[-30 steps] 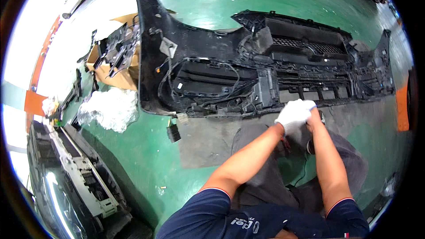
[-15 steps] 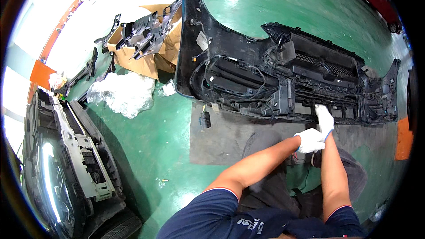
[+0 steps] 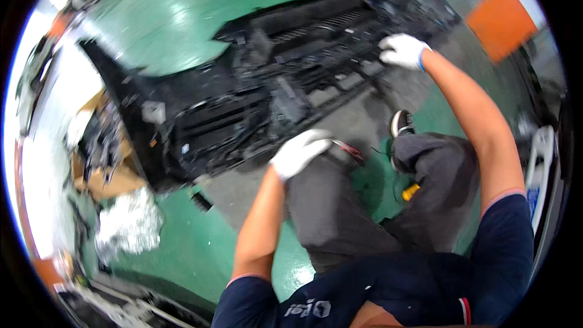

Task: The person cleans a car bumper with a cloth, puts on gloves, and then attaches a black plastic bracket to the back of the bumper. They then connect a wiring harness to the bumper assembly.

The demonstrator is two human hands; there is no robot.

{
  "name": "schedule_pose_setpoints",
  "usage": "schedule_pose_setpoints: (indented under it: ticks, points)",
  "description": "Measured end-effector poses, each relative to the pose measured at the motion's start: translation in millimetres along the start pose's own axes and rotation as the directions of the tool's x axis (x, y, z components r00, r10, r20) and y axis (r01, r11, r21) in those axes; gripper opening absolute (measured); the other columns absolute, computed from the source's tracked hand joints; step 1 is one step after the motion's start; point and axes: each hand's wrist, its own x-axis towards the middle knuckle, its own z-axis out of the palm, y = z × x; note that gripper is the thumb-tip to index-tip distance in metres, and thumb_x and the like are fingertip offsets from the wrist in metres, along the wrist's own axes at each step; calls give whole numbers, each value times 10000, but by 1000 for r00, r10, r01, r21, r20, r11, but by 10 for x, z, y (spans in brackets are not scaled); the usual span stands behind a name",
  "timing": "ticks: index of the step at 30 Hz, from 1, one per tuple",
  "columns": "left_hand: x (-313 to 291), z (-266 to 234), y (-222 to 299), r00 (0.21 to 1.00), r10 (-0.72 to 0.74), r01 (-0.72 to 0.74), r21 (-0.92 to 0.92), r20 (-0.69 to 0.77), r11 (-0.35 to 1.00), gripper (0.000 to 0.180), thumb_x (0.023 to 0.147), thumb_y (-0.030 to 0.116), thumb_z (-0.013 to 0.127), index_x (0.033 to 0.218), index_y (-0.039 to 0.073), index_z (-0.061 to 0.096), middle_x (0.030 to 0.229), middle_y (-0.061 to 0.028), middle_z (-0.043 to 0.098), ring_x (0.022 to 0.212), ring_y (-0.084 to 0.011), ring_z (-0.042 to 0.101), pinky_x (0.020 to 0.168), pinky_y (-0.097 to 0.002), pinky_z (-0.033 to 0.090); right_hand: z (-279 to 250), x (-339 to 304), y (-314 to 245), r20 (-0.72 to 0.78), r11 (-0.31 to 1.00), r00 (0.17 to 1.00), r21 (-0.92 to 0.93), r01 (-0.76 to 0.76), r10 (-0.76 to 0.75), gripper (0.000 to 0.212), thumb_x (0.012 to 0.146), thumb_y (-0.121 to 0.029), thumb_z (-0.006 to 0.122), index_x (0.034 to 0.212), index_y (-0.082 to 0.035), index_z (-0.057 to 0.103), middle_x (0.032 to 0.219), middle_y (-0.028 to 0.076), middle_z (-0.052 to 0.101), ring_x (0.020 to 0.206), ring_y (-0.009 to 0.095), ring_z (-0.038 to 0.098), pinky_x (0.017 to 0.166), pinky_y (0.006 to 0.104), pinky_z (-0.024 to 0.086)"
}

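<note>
My left hand (image 3: 300, 153), in a white glove, is over my bent knee with its fingers apart. Just past its fingertips is a red and dark tool (image 3: 349, 152); blur hides whether they touch. My right hand (image 3: 403, 51), also gloved in white, is at the lower edge of a large black car bumper (image 3: 212, 97). Its fingers look apart and slightly curled, and contact with the bumper cannot be made out. The bumper lies with its inner side up, its grille section (image 3: 316, 24) towards the far side and wiring along it.
A grey mat (image 3: 234, 200) lies under the bumper on the green floor. To the left are a cardboard box (image 3: 109, 183) of black parts and crumpled clear plastic (image 3: 130, 225). A yellow object (image 3: 410, 192) is by my foot; an orange panel (image 3: 501, 21) stands far right.
My hands were together, the left at the right glove's cuff; now they are apart, left hand by my knee, right hand by the bumper. The view has turned and shifted.
</note>
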Motion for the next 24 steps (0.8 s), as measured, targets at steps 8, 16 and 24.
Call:
schedule_pose_setpoints:
  ticks: [8, 16, 24]
  points:
    - [-2404, 974, -2380, 347, -925, 302, -916, -152, 263, 594, 1092, 415, 448, 1534, 18, 442, 1547, -159, 497, 1431, -259, 458, 1201, -400, 332, 829, -151, 66, 403, 990, 914, 110, -89, 37, 551, 932, -526, 593, 1239, -91, 734, 1272, 162, 708, 1211, 348, 649, 1037, 439, 498]
    - [-2336, 933, -2822, 363, -916, 602, -708, -169, 369, 603, 904, 424, 771, 1272, -12, 576, 1123, -143, 656, 946, -197, 598, 783, -355, 479, 2801, -233, -761, 647, 910, 650, 369, 191, -399, 862, 721, -415, 830, 1505, -231, 523, 1331, 162, 649, 1191, 373, 642, 1002, 483, 515]
    - [-2305, 1174, -2052, 528, -745, 602, -440, -407, 667, 580, 1006, 213, 684, 1503, -8, 484, 1113, -92, 694, 1031, -192, 642, 963, -347, 484, 3802, -942, -1318, 57, 928, 981, 337, 158, -188, 432, 859, -125, 620, 1278, -218, 667, 1211, 139, 602, 973, 320, 645, 843, 440, 542]
